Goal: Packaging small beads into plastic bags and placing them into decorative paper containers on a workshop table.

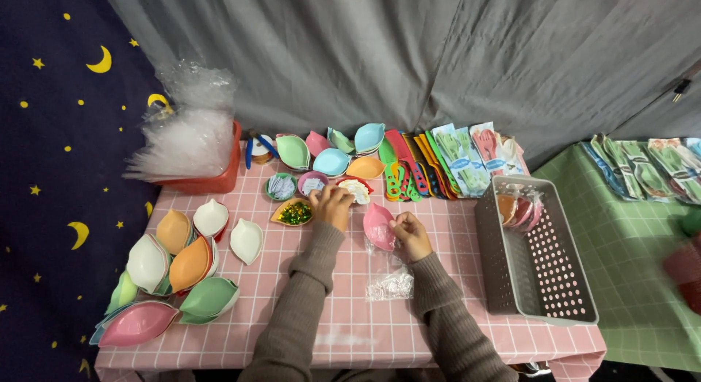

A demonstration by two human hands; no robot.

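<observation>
Right hand (410, 234) pinches the pink leaf-shaped plastic dish (378, 226) by its rim.
Left hand (332, 204) – fingers curled, grip unclear – reaches left of it; the grey perforated basket (555, 294) to its right holds bagged dishes.

Bright even light, blurred right edge

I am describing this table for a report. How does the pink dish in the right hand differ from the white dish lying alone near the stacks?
The pink dish is held tilted by the right hand, over a clear bag; the white dish lies flat on the table, untouched. Their colours differ. Both share a leaf-like shape.
</observation>
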